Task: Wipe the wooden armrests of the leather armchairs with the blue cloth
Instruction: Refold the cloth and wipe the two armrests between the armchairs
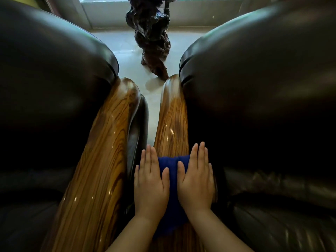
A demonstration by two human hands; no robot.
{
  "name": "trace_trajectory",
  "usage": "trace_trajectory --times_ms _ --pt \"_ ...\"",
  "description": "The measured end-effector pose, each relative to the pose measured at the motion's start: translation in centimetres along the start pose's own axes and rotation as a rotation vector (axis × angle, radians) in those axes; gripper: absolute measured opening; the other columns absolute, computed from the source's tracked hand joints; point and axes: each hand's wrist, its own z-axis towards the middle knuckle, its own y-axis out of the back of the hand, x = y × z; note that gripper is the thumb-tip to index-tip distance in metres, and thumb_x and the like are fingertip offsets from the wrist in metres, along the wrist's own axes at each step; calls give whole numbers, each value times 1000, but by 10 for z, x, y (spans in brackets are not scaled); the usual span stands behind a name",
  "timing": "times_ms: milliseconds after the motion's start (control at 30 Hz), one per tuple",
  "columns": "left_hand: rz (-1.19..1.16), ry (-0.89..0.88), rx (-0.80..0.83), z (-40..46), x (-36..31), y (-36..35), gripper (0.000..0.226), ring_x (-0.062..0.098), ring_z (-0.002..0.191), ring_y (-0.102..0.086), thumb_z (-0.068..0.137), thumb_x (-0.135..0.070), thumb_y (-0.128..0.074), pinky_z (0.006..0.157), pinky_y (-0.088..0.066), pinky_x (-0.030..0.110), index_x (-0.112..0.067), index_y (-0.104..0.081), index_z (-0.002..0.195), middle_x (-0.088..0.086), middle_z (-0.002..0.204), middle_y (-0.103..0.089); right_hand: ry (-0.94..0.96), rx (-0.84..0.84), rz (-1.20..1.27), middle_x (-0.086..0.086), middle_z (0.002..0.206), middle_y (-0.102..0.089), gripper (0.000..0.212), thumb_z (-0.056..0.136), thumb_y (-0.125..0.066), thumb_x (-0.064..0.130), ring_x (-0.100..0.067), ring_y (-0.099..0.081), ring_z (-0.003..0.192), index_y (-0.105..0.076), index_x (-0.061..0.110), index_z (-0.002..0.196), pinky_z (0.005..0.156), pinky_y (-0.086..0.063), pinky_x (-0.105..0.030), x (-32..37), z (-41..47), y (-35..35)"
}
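Note:
Two dark leather armchairs stand side by side, each with a glossy striped wooden armrest. The blue cloth (171,188) lies across the right chair's armrest (172,120), near its front end. My left hand (150,184) and my right hand (195,180) both press flat on the cloth, fingers straight and pointing away from me. The cloth shows between the two hands and below them. The left chair's armrest (101,160) runs alongside, untouched and shiny.
The left leather armchair (51,88) and the right leather armchair (263,88) flank a narrow gap of pale tiled floor (127,51). A dark gnarled wood sculpture (151,39) stands on the floor beyond the armrests, before a window sill.

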Motion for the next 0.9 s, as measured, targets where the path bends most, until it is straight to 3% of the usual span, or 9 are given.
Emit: trace_trajectory --times_ms 167,300,367,433,533,633,900 --pt "-29 30 31 61 -6 -7 57 5 140 5 92 -47 -13 117 -7 36 -26 10 140 -5 156 1 -84 48 -58 -5 157 -2 64 92 -14 51 -17 -1 143 -1 17 146 114 -15 -49 14 59 -6" --pt "-65 27 61 79 -11 4 63 9 142 14 94 -44 -23 116 1 42 -26 13 142 -6 155 16 -35 35 -119 -10 157 -2 64 93 -20 51 -22 -2 144 -1 20 146 114 -11 -54 16 74 11" --pt "-71 -106 55 57 0 16 65 5 141 15 94 -37 -32 115 1 39 -31 11 142 -10 153 16 136 -6 -76 -8 154 -19 58 94 -28 46 -21 -16 142 -14 23 145 113 -17 -49 1 57 28" --pt "-91 -244 150 36 16 24 64 -1 140 12 94 -28 -41 117 -5 39 -36 2 141 -17 152 10 310 82 -63 -1 151 -28 54 92 -40 37 -17 -25 139 -24 25 142 112 -23 -42 -17 42 40" --pt "-99 -259 308 41 23 22 63 -8 136 18 95 -26 -39 118 -2 33 -40 5 136 -29 145 17 349 282 -64 13 148 -10 56 94 -43 34 -8 -15 140 -12 30 141 112 -12 -27 -27 45 39" --pt "-114 -259 354 66 15 23 66 -4 138 17 94 -25 -42 115 1 27 -38 7 136 -24 147 16 306 308 -20 14 152 -4 63 93 -45 34 -3 -5 139 -7 31 142 109 -9 -23 -21 68 32" --pt "-22 -285 464 131 5 37 77 10 142 -3 88 -21 -57 108 -3 21 -23 -7 146 -5 157 -2 245 382 -67 8 157 -3 78 86 -58 30 -15 -23 139 -6 31 145 104 -35 -33 -7 120 30"
